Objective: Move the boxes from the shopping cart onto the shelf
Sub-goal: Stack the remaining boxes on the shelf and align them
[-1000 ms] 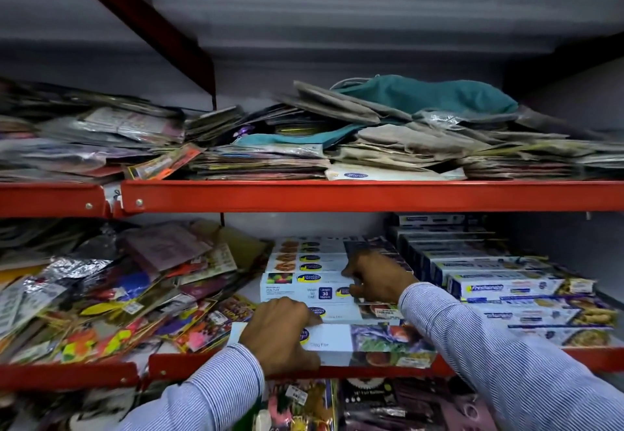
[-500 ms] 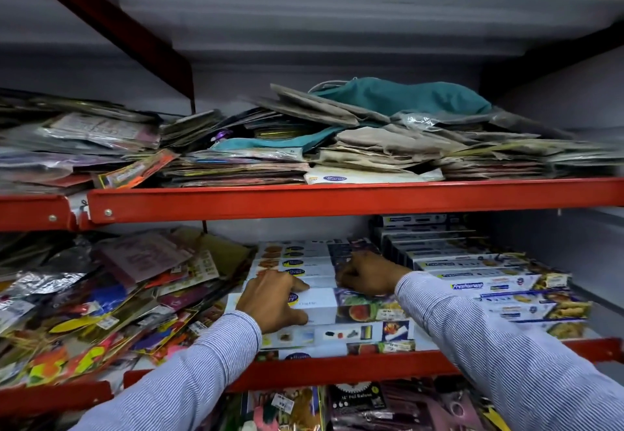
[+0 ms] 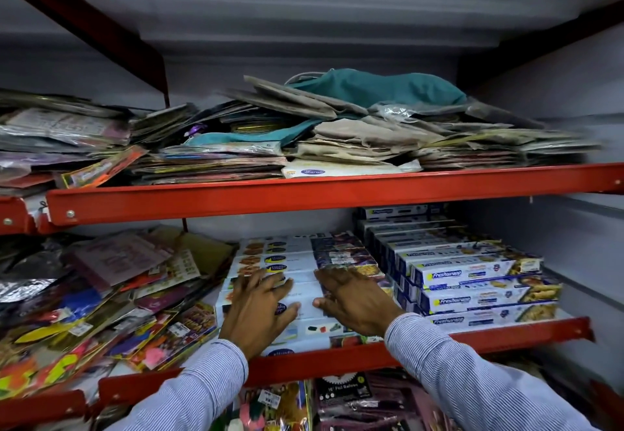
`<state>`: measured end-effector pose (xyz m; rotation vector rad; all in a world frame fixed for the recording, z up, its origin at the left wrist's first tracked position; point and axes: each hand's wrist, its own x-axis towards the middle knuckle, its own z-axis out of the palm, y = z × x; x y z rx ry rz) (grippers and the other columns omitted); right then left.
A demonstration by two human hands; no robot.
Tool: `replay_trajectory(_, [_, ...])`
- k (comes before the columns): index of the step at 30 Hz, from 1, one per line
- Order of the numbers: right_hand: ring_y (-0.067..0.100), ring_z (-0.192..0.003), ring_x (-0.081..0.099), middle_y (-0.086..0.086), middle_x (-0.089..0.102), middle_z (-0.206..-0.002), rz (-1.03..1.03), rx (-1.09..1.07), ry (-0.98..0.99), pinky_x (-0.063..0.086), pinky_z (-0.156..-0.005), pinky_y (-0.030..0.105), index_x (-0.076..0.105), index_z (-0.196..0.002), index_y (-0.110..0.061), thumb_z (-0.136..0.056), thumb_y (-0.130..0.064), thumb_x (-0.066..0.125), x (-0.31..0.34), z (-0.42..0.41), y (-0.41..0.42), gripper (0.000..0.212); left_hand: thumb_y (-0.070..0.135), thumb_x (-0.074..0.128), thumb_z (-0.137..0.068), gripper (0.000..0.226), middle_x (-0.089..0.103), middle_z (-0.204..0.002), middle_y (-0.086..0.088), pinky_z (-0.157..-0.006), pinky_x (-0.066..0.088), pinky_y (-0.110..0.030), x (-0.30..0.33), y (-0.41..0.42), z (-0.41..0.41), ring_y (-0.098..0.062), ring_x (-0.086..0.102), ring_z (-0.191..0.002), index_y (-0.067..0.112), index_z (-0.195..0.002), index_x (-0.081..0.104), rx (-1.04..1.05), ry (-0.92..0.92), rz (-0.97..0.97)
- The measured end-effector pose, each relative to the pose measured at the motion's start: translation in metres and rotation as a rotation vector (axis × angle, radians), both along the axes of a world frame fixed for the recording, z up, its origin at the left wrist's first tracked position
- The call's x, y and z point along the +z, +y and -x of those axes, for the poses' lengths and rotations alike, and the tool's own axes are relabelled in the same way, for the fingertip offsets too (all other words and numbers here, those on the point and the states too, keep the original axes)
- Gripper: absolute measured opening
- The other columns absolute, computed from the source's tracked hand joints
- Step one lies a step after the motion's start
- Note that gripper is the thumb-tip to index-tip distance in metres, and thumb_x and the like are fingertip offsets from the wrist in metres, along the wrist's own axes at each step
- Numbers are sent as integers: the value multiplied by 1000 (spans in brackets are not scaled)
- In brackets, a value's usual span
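A stack of long white boxes [image 3: 297, 255] with food pictures lies on the middle red shelf [image 3: 506, 336]. My left hand [image 3: 260, 309] rests flat on the front boxes of the stack, fingers spread. My right hand [image 3: 354, 299] lies flat beside it on the same boxes, fingers apart. Neither hand grips a box. To the right stands a second stack of blue-and-white Freshwrapp boxes [image 3: 472, 275]. The shopping cart is out of view.
Colourful plastic packets [image 3: 101, 299] are heaped on the left of the middle shelf. The upper red shelf [image 3: 304, 194] holds paper bags, a teal cloth [image 3: 378, 86] and flat packets. More packets [image 3: 344, 397] hang or lie below the shelf.
The front box has been pushed back onto the stack. Both hands have let go and now lie open on top of the boxes. The view has moved closer.
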<state>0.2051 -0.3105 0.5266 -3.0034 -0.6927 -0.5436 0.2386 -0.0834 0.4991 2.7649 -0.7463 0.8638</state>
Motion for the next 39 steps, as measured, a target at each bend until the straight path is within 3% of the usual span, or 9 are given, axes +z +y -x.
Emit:
replay_trajectory(4, [23, -143, 30, 7, 33, -157, -34, 6, -28, 22, -118, 37, 29, -149, -14, -100, -52, 22, -8, -3, -4, 63, 67, 15, -92, 69, 49, -148, 4, -114, 28, -49, -4, 0, 2, -20, 40, -138, 31, -143, 44, -39, 36, -18])
replay_trajectory(8, [23, -142, 33, 6, 36, -155, -71, 19, -44, 26, -116, 36, 33, -148, -15, -102, -49, 28, -7, -2, -4, 58, 70, -3, -86, 84, 47, -149, 3, -114, 31, -48, -4, 0, 1, -21, 39, -139, 31, -144, 42, -52, 53, -10])
replay_trajectory(24, [24, -144, 29, 7, 31, -158, -41, 3, -6, 22, -117, 35, 26, -150, -16, -102, -49, 26, -9, -6, -12, 59, 69, 17, -91, 68, 50, -146, 3, -113, 32, -51, -4, -9, 1, -21, 42, -137, 34, -141, 46, -33, 60, -8])
replay_trajectory(28, [24, -146, 26, 8, 29, -159, -7, -11, -33, 19, -120, 38, 23, -151, -14, -101, -48, 22, -14, -9, -11, 61, 68, 10, -92, 71, 50, -146, 1, -111, 33, -53, -5, -9, 2, -23, 41, -138, 32, -142, 45, -24, 11, -40])
replay_trajectory(31, [21, -150, 8, 5, 14, -163, 13, -26, -118, 7, -123, 44, 12, -154, -15, -101, -48, 16, -20, -3, -5, 62, 60, 18, -98, 62, 32, -157, -4, -114, 22, -61, -10, -9, 5, -30, 21, -147, 27, -149, 31, 5, -61, -94])
replay_trajectory(34, [19, -150, -8, 3, 0, -164, -9, -106, -274, 2, -120, 53, 4, -154, -15, -103, -45, 17, -36, 5, 4, 61, 54, 31, -100, 68, 6, -162, -12, -114, 5, -68, -18, -7, 16, -37, -1, -149, 18, -154, 13, 18, -159, -133])
replay_trajectory(39, [24, -151, 0, 7, 2, -164, -84, -198, -328, 9, -117, 56, 4, -154, -13, -102, -39, 29, -69, 11, 10, 63, 51, 29, -99, 71, 8, -161, -19, -113, 4, -71, -37, 2, 20, -41, 4, -148, 6, -152, 15, 63, -175, -174])
